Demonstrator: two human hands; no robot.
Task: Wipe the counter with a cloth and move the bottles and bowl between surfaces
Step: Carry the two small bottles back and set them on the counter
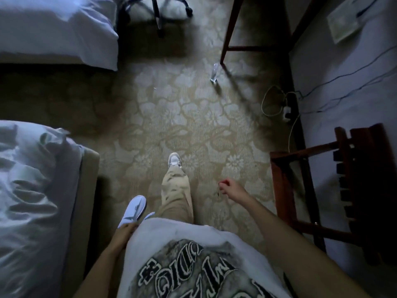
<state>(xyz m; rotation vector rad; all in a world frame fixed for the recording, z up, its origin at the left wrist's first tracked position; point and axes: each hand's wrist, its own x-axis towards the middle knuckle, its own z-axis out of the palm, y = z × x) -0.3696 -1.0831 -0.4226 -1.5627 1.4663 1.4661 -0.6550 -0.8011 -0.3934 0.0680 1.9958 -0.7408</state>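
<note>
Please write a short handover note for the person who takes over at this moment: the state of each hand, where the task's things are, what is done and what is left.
Left hand: holds a white slipper at the hip.
Right hand: fingers curled; something small and red shows at the fingertips, too small to identify.
Bottle: one clear bottle stands upright on the carpet, close to the leg of the wooden table.
Not in view: cloth, bowl, counter, other bottles.
Done: cannot be judged from this picture.
Left, probably: put the slipper down, pick up the bottle, find the cloth and the counter.
</note>
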